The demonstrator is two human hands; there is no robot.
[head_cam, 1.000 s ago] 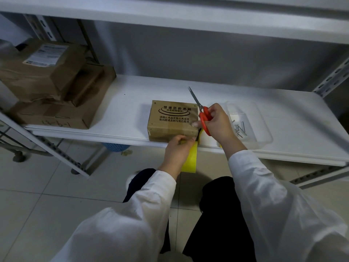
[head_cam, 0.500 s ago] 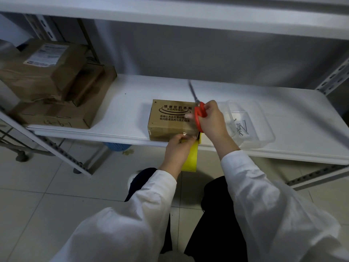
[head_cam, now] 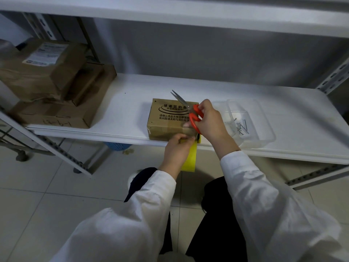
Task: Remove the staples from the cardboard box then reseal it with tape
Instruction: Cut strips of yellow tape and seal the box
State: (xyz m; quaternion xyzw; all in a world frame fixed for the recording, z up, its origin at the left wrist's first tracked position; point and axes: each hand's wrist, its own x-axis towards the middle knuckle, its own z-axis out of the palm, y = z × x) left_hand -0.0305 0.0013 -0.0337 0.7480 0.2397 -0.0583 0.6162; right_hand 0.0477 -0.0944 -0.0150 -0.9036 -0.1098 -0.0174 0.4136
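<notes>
**Shelf survey: three loads on the white board**

Your working surface is a white shelf (head_cam: 283, 110) in a slotted metal rack. At its front edge, near the middle, you have a small cardboard box (head_cam: 166, 120) lying flat, with black printed lettering on top. Just beside it on the right sits a clear plastic container (head_cam: 243, 101) holding loose metal fasteners (head_cam: 241, 127); screws or nails cannot be told. At the far left end a flat brown carton (head_cam: 56, 118), handwritten on its front face, rests on the board and bears further brown parcels (head_cam: 43, 72).
</notes>
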